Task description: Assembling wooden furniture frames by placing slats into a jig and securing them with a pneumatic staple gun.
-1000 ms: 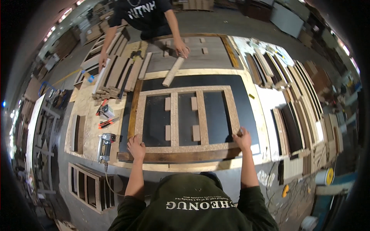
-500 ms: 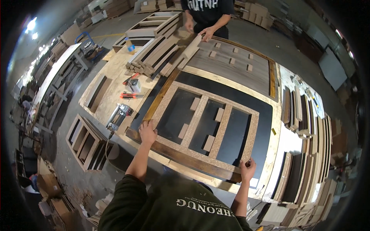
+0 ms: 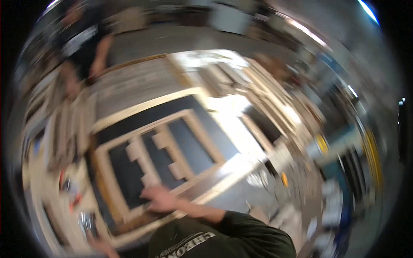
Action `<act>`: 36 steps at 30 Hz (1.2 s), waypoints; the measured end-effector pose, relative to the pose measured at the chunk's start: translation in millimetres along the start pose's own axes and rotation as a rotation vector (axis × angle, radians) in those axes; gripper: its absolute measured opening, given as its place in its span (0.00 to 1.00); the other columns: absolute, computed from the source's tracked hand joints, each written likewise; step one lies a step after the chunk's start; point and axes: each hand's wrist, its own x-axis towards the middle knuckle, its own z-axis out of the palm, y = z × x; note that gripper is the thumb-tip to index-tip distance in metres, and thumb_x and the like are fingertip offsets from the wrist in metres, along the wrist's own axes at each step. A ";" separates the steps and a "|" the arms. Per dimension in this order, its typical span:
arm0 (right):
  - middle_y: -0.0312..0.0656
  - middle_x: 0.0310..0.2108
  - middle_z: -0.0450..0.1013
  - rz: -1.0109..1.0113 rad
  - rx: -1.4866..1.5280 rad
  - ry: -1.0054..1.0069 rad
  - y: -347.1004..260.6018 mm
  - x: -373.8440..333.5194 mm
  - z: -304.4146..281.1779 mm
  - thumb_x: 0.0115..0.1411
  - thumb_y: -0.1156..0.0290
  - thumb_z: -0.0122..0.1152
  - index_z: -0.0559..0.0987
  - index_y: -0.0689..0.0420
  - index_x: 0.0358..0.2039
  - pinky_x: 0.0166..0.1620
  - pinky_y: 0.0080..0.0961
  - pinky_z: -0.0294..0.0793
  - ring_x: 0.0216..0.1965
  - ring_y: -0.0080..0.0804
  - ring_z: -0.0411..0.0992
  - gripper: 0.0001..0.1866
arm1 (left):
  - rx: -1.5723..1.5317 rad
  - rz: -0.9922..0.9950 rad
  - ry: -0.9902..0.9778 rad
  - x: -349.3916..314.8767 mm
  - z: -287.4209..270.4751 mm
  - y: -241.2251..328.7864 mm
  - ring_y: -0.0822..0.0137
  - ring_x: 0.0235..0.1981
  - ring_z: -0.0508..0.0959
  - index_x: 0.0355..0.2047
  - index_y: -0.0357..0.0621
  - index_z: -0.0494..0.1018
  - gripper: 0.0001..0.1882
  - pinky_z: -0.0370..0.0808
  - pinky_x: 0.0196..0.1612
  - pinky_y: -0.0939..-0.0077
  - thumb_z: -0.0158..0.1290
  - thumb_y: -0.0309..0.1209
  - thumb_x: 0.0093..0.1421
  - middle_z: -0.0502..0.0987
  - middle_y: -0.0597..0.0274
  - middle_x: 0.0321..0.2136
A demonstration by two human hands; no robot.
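A pale wooden frame (image 3: 189, 112) with two inner crossbars lies on a black panel (image 3: 137, 120). Small wooden blocks (image 3: 134, 152) sit along the crossbars. My right hand (image 3: 160, 198) reaches across to the frame's near rail and seems to touch it; motion smears its fingers. At the lower left my left hand (image 3: 100, 243) is right beside a silver air nailer (image 3: 87, 222). Blur hides whether those fingers are closed on the tool.
A co-worker (image 3: 84, 43) in a black shirt stands at the far left, hands near stacked wood strips (image 3: 64, 133). Behind the black panel lies a grey-brown board (image 3: 137, 84). Wood strips (image 3: 223, 77) are piled on the right. Red-handled tools (image 3: 69, 189) lie left of the frame.
The view has swung right and blurred. My left hand has left the frame's corner for the nailer. My right hand has moved left along the near rail from the right corner.
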 end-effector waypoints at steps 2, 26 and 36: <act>0.46 0.49 0.67 -0.050 0.186 -0.110 -2.8 8.9 57.5 0.42 0.61 0.66 0.73 0.53 0.46 0.54 0.44 0.63 0.53 0.47 0.64 0.29 | -0.055 -0.115 -0.039 37.0 -28.9 35.0 0.62 0.40 0.76 0.44 0.36 0.74 0.20 0.72 0.43 0.64 0.55 0.39 0.57 0.77 0.55 0.42; 0.47 0.57 0.59 0.073 0.028 -0.105 -24.4 21.6 86.3 0.37 0.56 0.72 0.67 0.43 0.56 0.52 0.45 0.62 0.53 0.48 0.61 0.42 | -0.368 -0.080 -0.723 96.5 8.3 120.4 0.67 0.36 0.76 0.40 0.37 0.76 0.17 0.72 0.41 0.69 0.56 0.37 0.56 0.78 0.59 0.36; 0.41 0.50 0.67 -0.024 -0.098 -0.218 -41.0 37.2 84.8 0.38 0.58 0.66 0.78 0.48 0.38 0.45 0.43 0.69 0.46 0.45 0.67 0.23 | -0.605 -0.569 -1.069 113.5 -65.1 -92.4 0.69 0.34 0.75 0.39 0.37 0.77 0.16 0.71 0.40 0.71 0.56 0.36 0.55 0.79 0.61 0.34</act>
